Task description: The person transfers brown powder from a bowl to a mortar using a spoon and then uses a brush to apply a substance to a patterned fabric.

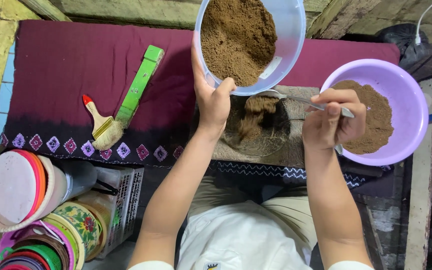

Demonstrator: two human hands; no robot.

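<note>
A pale blue plastic tub (256, 45), nearly full of coarse brown powder (236, 37), is gripped at its near rim by the left hand (212, 100) and tilted toward the person. A metal spoon (301, 100) is clenched in the right hand (333, 125), its bowl reaching under the tub's lip. Brown powder is seen, blurred, falling from the tub into a shallow round dish (258, 127) that stands on a small grey block (296, 145) between the two hands.

The step in hand appears to be the filling of that dish, with powder scraped out by the spoon. The next move would seem to call for a steady tilt of the tub and a gentle rake of the spoon, so that powder lands inside the dish and not over its edge.

Just beside the right hand a lilac basin (401, 85) holds more of the same brown powder. The bench (76, 60) is covered by a maroon cloth with a patterned border; a red-handled paintbrush (102, 125) and a green bar (140, 85) lie on it, touching, well apart from the hands. At lower left a white crate (126, 200) and stacked coloured lids (31, 250) stand on the floor. Rough timber is seen around the bench.
</note>
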